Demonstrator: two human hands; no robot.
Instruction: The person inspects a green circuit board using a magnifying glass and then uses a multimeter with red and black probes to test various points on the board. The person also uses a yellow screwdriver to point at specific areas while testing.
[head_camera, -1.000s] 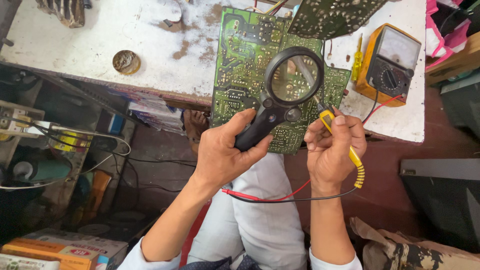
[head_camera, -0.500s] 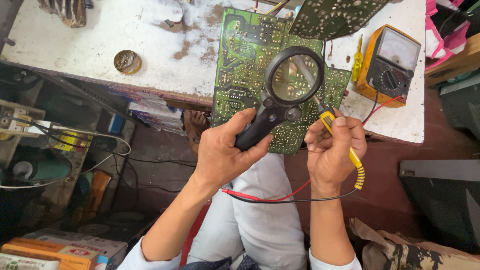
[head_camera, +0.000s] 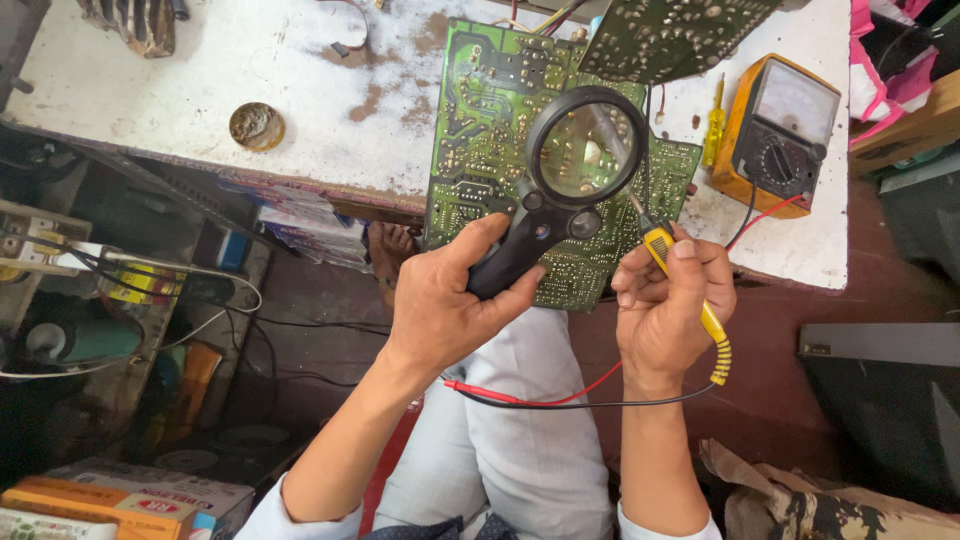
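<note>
Overhead, bench: stained white worktop bearing a green printed circuit board, with an orange analogue multimeter alongside.
Left hand: closed round a black-handled round magnifying glass above the board.
Right hand: fingers pinching a yellow test probe, tip towards the board.
</note>
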